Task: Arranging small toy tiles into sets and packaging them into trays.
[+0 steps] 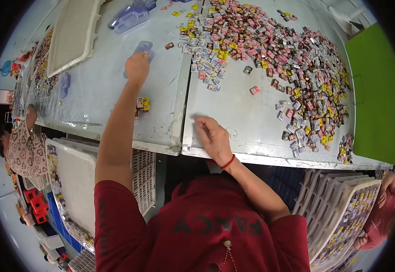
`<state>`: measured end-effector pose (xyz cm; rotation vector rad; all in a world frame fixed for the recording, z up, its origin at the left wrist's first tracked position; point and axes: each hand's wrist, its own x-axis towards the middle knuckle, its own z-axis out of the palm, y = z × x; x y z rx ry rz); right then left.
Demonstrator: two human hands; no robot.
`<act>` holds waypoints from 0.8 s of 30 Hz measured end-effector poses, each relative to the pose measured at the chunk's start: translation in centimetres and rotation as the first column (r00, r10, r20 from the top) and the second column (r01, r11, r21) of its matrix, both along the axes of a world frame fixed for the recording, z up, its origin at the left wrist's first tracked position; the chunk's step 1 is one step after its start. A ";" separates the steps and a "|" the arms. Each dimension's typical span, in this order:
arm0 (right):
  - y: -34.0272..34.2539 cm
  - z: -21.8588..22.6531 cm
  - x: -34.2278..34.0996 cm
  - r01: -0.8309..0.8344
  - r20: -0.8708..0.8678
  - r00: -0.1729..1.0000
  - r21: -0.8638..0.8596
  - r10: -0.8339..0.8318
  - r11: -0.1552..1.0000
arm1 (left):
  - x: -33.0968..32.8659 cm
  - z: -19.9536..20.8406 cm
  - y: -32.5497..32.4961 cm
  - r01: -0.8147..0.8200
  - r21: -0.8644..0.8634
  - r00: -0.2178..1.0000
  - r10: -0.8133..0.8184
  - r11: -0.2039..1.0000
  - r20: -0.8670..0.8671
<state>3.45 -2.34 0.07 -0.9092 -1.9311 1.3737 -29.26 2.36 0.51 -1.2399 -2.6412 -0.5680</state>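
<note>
Pale worktable (161, 129) runs beneath left hand (137, 70) and right hand (214, 140); its seam passes between them. Broad heap of small packets (274, 54), pink, brown, white, yellow, spreads beyond the right hand and out to its right. Green board (376, 95) stands far to the right of that hand, past the heap. Stacked white crates (317, 204) sit below table level, right of the right hand and nearer the body. White tray (72, 36) lies left of the left hand and beyond it. Purple plastic trays (134, 19), bunched, lie beyond the left hand, well apart from it.

One clear purple tray (144, 46) sits right at the left hand, its far end showing past the knuckles. Left fingers curl over the near end; whether they pinch it, cannot tell. Right hand: palm down, fingers loosely bent, thumb apart from forefinger, nothing held. Clump of packets (144, 104) beside the left forearm, bodyward of the left hand. Red bracelet (228, 162) on the right wrist. Single brown packet (169, 46) right of the left hand.
</note>
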 end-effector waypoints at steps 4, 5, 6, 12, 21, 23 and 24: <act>-0.4 0.1 0.1 -0.011 -0.013 1.000 0.063 0.012 0.998 | -2.0 0.6 -0.4 -0.057 0.065 0.976 0.042 0.996 0.212; -0.4 0.0 0.2 -0.006 -0.008 1.000 0.089 0.007 0.996 | -1.6 1.0 -0.2 -0.115 0.068 0.932 0.084 0.991 0.351; -0.3 0.0 0.3 -0.001 -0.008 1.000 0.096 0.002 0.995 | -1.2 1.4 0.1 -0.170 0.065 0.867 0.118 0.983 0.484; 0.0 0.4 0.4 -0.056 -0.021 0.998 0.016 0.057 0.998 | -3.5 -0.5 -0.9 -0.304 0.292 0.761 0.047 0.907 0.646; 15.6 1.7 2.0 0.200 0.056 0.947 0.666 -0.315 0.719 | 16.4 0.7 -6.5 0.792 0.120 0.610 -0.779 0.598 -0.144; 19.8 1.4 0.5 0.145 0.101 0.936 0.760 -0.336 0.633 | 22.3 0.1 -7.4 0.852 0.389 0.423 -0.899 0.350 -0.118; 21.3 1.2 -0.2 0.062 0.212 0.900 0.802 -0.380 0.595 | 24.4 -0.5 -7.9 0.854 0.382 0.406 -0.912 0.353 -0.064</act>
